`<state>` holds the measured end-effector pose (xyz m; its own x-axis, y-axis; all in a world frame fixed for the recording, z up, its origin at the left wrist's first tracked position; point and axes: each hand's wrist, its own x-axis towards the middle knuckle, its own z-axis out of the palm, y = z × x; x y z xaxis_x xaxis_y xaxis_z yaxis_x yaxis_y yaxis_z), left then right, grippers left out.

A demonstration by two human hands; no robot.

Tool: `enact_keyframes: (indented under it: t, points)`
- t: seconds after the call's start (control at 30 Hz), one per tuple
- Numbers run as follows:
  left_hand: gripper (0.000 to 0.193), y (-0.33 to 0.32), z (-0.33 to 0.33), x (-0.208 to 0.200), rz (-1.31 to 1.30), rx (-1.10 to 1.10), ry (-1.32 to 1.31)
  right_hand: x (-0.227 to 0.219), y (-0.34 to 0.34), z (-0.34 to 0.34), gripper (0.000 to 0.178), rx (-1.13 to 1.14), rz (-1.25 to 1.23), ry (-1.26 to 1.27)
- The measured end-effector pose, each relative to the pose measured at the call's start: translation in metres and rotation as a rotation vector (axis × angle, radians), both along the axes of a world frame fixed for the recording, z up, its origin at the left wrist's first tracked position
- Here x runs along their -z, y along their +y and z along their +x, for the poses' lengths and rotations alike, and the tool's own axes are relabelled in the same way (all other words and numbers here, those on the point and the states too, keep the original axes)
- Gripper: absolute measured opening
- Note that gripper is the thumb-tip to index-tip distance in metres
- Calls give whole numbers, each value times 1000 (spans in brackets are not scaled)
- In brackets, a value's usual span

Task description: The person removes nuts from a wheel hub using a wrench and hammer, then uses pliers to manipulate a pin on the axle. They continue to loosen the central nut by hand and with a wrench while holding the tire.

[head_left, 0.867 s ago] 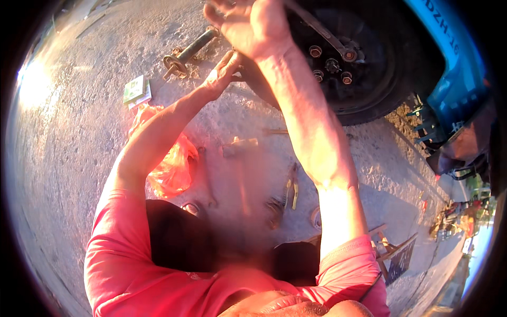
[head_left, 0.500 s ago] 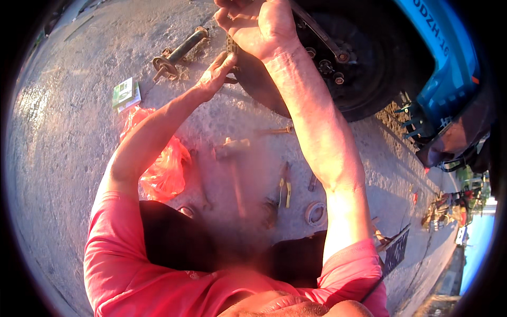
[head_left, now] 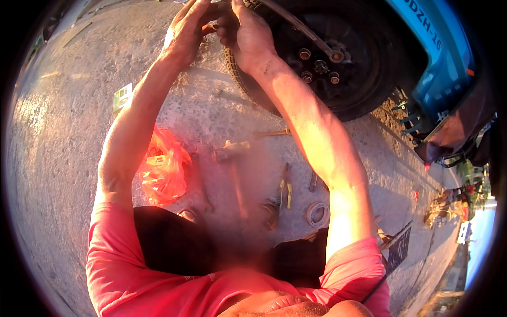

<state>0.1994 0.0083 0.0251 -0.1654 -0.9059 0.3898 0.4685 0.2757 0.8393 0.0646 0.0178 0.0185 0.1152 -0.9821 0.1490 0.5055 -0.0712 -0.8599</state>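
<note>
Both hands are raised at the top edge, close together beside the tyre of a dark wheel (head_left: 338,87). My left hand (head_left: 185,31) is closed, its fingers curled toward the right hand. My right hand (head_left: 254,38) is bent inward in front of the tyre's left side, with its fingers curled in shadow. Something dark lies between them, but shadow and the frame edge hide what it is. A long metal wrench (head_left: 306,30) rests with its end at one of the wheel's nuts; its other end runs out of the frame.
On the concrete lie a red plastic bag (head_left: 165,171), a hammer (head_left: 235,151), yellow-handled pliers (head_left: 288,194), a white ring-shaped roll (head_left: 317,214) and a rod-like tool (head_left: 272,132). A green-and-white box (head_left: 122,96) is partly behind my left forearm. Blue vehicle bodywork (head_left: 449,58) rises at the right.
My left hand has moved up to meet the right hand, which has come down and turned inward. The metal cylinder with a flange, on the ground before, no longer shows clearly beside my left forearm.
</note>
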Motion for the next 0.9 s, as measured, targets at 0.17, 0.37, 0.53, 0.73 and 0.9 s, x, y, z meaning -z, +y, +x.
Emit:
enact_keyframes:
  t: [0.17,0.37,0.53,0.73,0.9]
  points:
    - [37,-9,-14,-17,124,149,128,14,17,-40,29,148,123,33]
    - [39,-22,-18,-20,206,219,127,-3,17,-56,34,173,188,-367]
    - [38,-15,-21,-22,107,312,192,-3,23,-51,31,282,160,-354]
    - [29,19,-17,-27,-47,68,152,12,31,-69,31,114,82,-284]
    - [30,-1,-20,-27,45,145,192,8,19,-62,14,157,141,-395]
